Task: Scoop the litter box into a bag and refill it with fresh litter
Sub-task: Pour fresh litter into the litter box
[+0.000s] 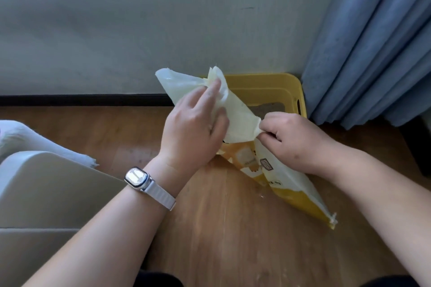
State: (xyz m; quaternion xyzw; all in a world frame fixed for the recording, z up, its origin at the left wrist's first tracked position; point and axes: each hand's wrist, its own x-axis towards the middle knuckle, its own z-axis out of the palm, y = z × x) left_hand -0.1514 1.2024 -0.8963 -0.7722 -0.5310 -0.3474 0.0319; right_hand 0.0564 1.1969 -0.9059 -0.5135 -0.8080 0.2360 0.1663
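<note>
Curtain [373, 42]; box [279, 81], perhaps littered, behind bag [240, 121]

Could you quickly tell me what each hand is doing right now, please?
Left hand: grips the upper end of the litter bag.
Right hand: pinches an edge of the same bag.

A yellow-and-white litter bag [291, 186] stands tilted on the wooden floor [221, 228], its pale top raised in front of a yellow box [279, 84]. The left hand [196, 123], with a watch [136, 177] on its wrist, grips the top. The right hand [296, 140] pinches the bag's edge just beside it. Grey litter [270, 108] shows in the box, which sits against the wall [140, 30] beside a blue curtain [373, 53].
</note>
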